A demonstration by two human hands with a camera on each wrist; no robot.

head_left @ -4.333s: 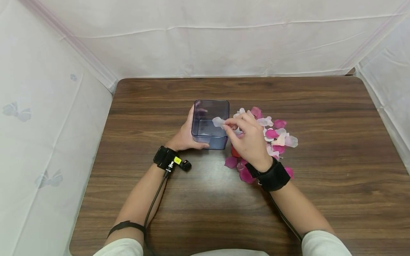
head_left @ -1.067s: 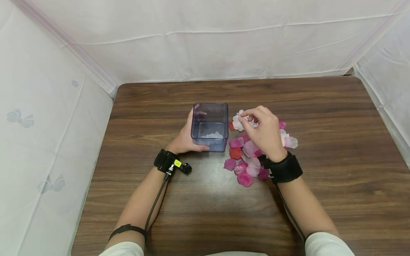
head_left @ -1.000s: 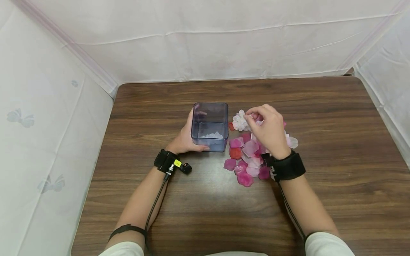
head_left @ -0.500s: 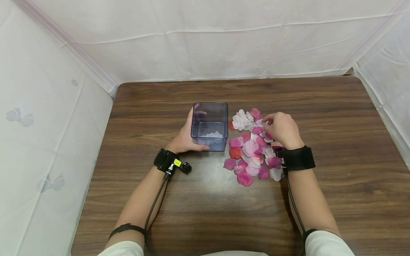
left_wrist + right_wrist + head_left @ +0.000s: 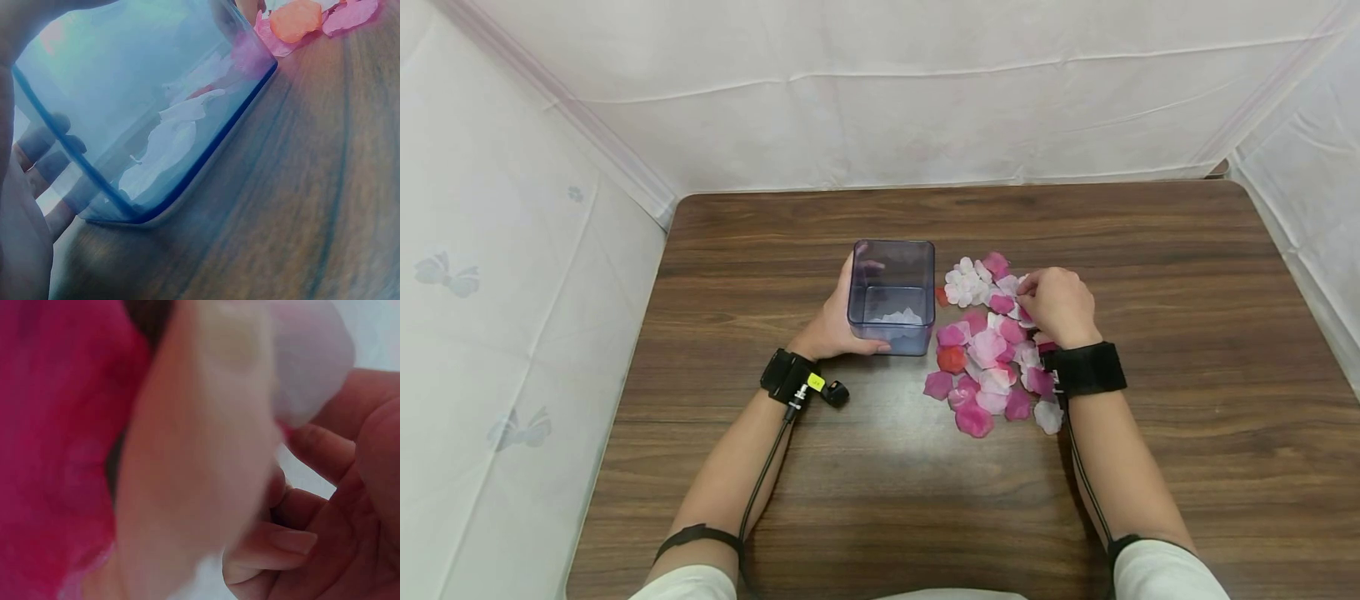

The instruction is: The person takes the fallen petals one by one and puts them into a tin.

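Note:
My left hand (image 5: 835, 327) grips a see-through bluish plastic box (image 5: 892, 263) from its left side, thumb along the near wall and fingers behind. The box stands upright with its top uncovered, and white petals (image 5: 901, 317) lie on its floor; the left wrist view shows those petals (image 5: 165, 140) through the wall. Right of the box, my right hand (image 5: 1062, 307) is at the far right part of a spread of loose petals (image 5: 987, 347). In the right wrist view a pale petal (image 5: 312, 359) shows at the thumb tip, pinched against the fingers.
The petals are white, pale pink, magenta and red, lying close together on the brown wooden table (image 5: 895, 500). A cluster of small white petals (image 5: 964, 282) sits nearest the box. White cloth curtains (image 5: 895, 125) stand behind and beside the table.
My right hand held a white petal over the box earlier; white petals now lie inside. Since then it has moved right, back over the loose petals. My left hand keeps its grip.

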